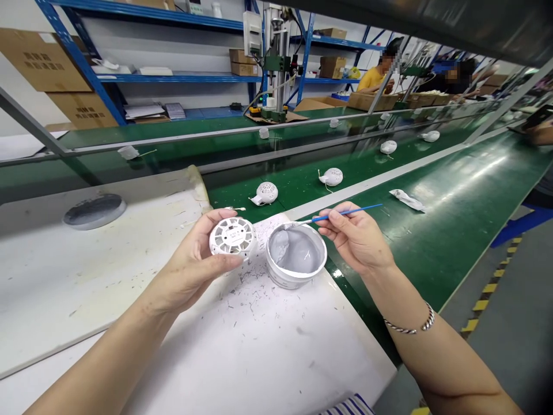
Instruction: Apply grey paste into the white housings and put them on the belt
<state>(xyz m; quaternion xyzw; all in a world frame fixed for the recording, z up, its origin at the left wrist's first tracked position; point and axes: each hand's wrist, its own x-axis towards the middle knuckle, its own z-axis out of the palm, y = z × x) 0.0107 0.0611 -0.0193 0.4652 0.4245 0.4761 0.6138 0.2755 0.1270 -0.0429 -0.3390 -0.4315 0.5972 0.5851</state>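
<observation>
My left hand (194, 268) grips a round white perforated plastic housing (233, 237) by its edge, with its slotted face turned up. My right hand (354, 239) pinches a thin blue-handled brush (345, 214), whose tip reaches the rim of a white tub (280, 278). That tub holds smooth grey paste (296, 252) and stands between my hands on a white, speckled work board (259, 346). The housing is a short distance left of the tub and not touching it.
A grey round disc (95, 211) lies on a white board at left. A green conveyor belt (432, 196) carries several white housings (266, 193) and a plastic bag (406, 200). Beyond a glass panel stand a bench press, blue shelving, cartons and co-workers.
</observation>
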